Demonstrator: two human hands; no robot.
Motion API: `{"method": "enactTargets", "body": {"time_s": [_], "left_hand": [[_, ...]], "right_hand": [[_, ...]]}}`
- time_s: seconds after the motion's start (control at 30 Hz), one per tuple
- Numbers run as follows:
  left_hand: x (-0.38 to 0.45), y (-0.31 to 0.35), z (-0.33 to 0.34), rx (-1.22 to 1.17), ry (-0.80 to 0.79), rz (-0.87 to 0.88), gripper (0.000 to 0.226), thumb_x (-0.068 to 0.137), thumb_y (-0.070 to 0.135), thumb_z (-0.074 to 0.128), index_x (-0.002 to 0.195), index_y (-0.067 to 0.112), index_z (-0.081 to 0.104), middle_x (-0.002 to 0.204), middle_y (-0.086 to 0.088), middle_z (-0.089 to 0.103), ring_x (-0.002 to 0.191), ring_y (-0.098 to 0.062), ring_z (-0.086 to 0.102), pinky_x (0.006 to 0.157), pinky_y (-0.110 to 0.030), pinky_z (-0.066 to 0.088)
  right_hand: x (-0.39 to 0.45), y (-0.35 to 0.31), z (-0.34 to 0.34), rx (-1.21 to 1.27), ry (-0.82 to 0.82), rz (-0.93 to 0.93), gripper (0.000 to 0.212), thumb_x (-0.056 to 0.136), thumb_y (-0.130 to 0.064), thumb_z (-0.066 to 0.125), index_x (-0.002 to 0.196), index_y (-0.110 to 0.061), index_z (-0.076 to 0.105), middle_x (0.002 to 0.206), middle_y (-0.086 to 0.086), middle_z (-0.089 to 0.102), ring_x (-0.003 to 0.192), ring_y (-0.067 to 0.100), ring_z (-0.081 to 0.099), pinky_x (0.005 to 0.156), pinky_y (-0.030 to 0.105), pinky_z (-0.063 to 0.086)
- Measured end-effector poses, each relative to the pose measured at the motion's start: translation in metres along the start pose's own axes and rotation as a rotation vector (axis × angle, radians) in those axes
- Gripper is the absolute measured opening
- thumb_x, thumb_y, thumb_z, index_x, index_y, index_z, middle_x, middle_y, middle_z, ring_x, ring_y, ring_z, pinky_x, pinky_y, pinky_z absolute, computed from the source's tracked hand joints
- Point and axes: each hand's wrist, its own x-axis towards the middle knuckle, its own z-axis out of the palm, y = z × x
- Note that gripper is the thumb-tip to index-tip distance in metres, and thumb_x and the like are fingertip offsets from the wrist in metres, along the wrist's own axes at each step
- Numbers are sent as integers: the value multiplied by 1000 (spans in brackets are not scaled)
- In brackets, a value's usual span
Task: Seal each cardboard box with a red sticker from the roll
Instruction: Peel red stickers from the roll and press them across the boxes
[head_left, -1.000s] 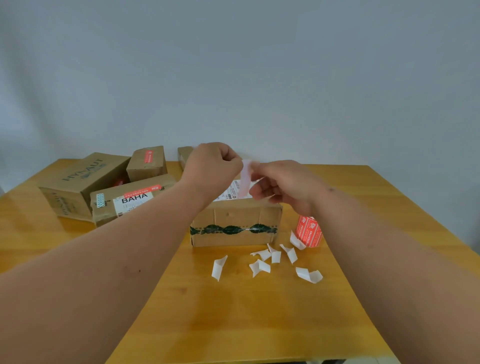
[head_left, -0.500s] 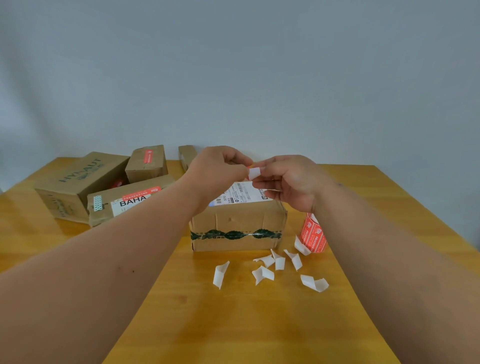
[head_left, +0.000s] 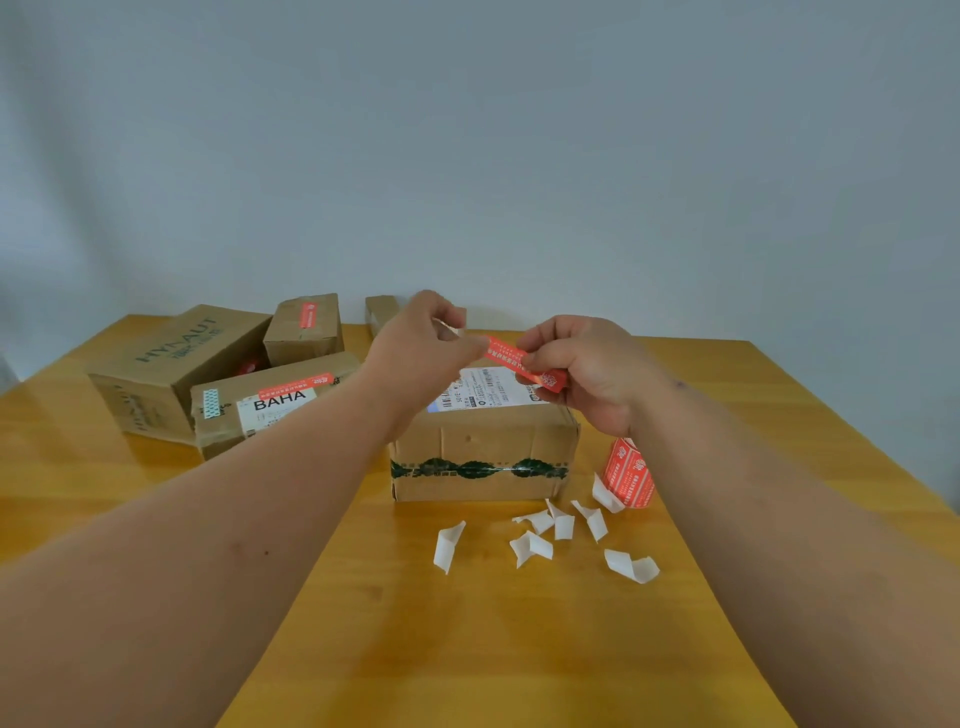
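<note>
We observe both hands raised above the cardboard box at the centre of the wooden counter. The left hand pinches the upper-left end of a red sticker; the right hand pinches its lower-right end between thumb and fingers. The sticker is stretched flat between them, printed face toward us, tilted down toward 4 o'clock, and held clear of the box top. A scrap of white backing shows at the left fingertips; we cannot tell whether it is held.

The box carries a white shipping label on top and a band of dark green tape across its near face. The sticker roll stands on the counter just beside the box at 3 o'clock, partly behind the right forearm. We count 6 curled white backing strips lying on the counter at 6 o'clock of the box.

At 9 to 10 o'clock we record 3 further boxes: a BAHA box with a red sticker on top, a HYNAUT box behind it, and a small box with a red sticker. Another carton at 12 o'clock is mostly hidden by the left hand.
</note>
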Motion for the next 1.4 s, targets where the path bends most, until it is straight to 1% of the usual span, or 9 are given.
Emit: {"method": "enactTargets", "body": {"time_s": [0.1, 0.33, 0.53, 0.63, 0.83, 0.9, 1.07, 1.2, 1.4], "left_hand": [[-4, -2, -5, 37, -59, -6, 25, 92, 35, 64, 113, 23, 59, 94, -5, 62, 83, -14, 59, 65, -20, 42], [-22, -6, -7, 122, -91, -19, 13, 91, 22, 65, 89, 9, 68, 81, -4, 65, 72, -11, 57, 62, -22, 42], [-35, -14, -11, 71, -47, -85, 16, 92, 19, 64, 87, 5, 68, 74, -3, 63, 74, -13, 56, 60, -19, 40], [-40, -18, -14, 56, -59, -112, 15, 91, 23, 67, 86, 9, 72, 82, -5, 69, 80, -13, 58, 68, -23, 50], [-51, -36, -7, 78, 30, -32, 33, 98, 20, 55, 128, 30, 62, 89, 8, 62, 75, -14, 52, 71, -35, 56], [-47, -45, -9, 65, 96, -33, 43, 96, 16, 55, 137, 30, 53, 91, 7, 59, 74, -12, 52, 61, -27, 52], [-35, -65, -11, 148, 94, -175, 55, 94, 19, 60, 144, 19, 38, 118, -3, 58, 78, -9, 52, 58, -23, 42], [-33, -73, -1, 74, -57, -315, 47, 96, 20, 54, 141, 20, 39, 102, 1, 57, 81, -15, 52, 70, -29, 46], [-18, -65, -8, 164, 88, -157, 38, 97, 20, 52, 135, 24, 50, 95, 2, 62, 88, -22, 62, 81, -45, 57]], "right_hand": [[-8, 1, 0, -72, -35, -26, 19, 84, 6, 63, 90, -12, 64, 92, 9, 69, 81, 19, 65, 67, 29, 48], [-23, 7, 6, -161, -55, -33, 22, 81, 4, 69, 95, -12, 66, 98, 10, 69, 87, 22, 68, 77, 35, 50], [-35, 15, 10, -214, -12, -3, 16, 78, 2, 75, 92, -5, 68, 86, 9, 71, 73, 17, 68, 70, 29, 56], [-39, 18, 10, -317, -11, -14, 13, 80, -4, 76, 90, -10, 70, 86, 4, 72, 72, 15, 67, 76, 33, 56], [-40, 21, 16, -396, 53, -65, 6, 87, -21, 72, 86, -19, 66, 99, -2, 68, 96, 16, 60, 83, 30, 49], [-37, 22, 13, -361, 95, -54, 7, 88, -19, 71, 84, -19, 65, 101, 0, 67, 99, 17, 59, 82, 28, 46], [-25, 29, 2, -202, 230, 11, 9, 88, -15, 70, 83, -17, 62, 102, 5, 67, 101, 20, 60, 88, 33, 50], [-19, 38, 10, -105, 269, 33, 13, 89, -15, 68, 80, -20, 61, 104, 6, 66, 100, 22, 59, 80, 34, 51], [-13, 19, 4, -81, 329, -28, 12, 87, -14, 67, 77, -18, 61, 93, 6, 65, 93, 25, 58, 94, 55, 50]]}}
